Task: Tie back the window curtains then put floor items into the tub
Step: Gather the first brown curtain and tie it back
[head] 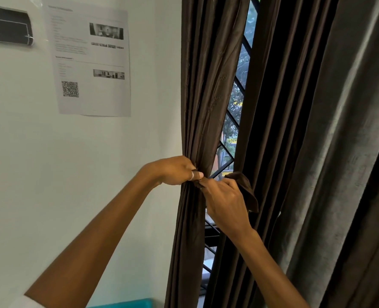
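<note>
Mid-frame, left hand (175,171) and right hand (226,201) each pinch the tie (249,193) at the gathered curtain (203,107); draw it snug, keeping the folds bunched.

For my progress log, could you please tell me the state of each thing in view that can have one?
Left curtain: bunched at the hands, not yet tied.
Tie-back: round the bunch, end loose.
Left hand: pinches the tie-back.
Right hand: grips the tie-back.
Middle curtain: hangs untied.
Grey curtain: hangs untied.
Window: partly uncovered.
</note>
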A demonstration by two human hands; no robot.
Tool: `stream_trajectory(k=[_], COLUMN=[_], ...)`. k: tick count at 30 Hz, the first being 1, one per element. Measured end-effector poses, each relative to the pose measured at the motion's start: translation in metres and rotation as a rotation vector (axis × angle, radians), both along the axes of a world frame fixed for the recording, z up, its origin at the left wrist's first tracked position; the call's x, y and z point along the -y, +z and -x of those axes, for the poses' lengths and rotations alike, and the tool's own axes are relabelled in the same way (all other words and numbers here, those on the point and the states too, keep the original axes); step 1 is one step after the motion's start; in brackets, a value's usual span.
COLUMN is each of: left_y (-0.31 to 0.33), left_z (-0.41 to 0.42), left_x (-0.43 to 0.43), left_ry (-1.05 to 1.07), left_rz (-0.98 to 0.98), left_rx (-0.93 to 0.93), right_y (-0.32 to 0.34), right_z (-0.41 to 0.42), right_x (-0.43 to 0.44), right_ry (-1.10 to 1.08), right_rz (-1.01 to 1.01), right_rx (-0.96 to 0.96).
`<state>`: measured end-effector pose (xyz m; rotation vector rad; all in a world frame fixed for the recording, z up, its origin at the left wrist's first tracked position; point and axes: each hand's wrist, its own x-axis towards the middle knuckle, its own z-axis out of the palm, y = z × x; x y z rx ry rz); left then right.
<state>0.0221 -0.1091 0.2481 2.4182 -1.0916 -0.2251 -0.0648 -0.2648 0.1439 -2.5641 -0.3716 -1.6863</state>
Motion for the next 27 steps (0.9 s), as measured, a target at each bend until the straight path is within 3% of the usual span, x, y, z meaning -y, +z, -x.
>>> stream_trajectory(k=[6, 12, 15, 19, 27], left_y=[-0.042, -0.087, -0.096, -0.095, -0.09], left_z=[0.006, 0.006, 0.008, 0.012, 0.009], left_x=[-0.007, -0.002, 0.0, -0.001, -0.003], left_ry=[0.03, 0.149, 0.192, 0.193, 0.157], left_rz=[0.463, 0.834, 0.934, 1.038, 0.984], left_rx=[0.101, 0.342, 0.439, 0.34, 0.392], right_y=[0.007, 0.007, 0.006, 0.012, 0.013], right_z=[-0.004, -0.009, -0.009, -0.006, -0.005], right_x=[0.011, 0.009, 0.009, 0.011, 0.019], right_ry=[0.145, 0.24, 0.184, 0.176, 0.086], right_rz=[-0.255, -0.364, -0.355, -0.366, -0.319], right_rx=[-0.252, -0.237, -0.183, -0.189, -0.166])
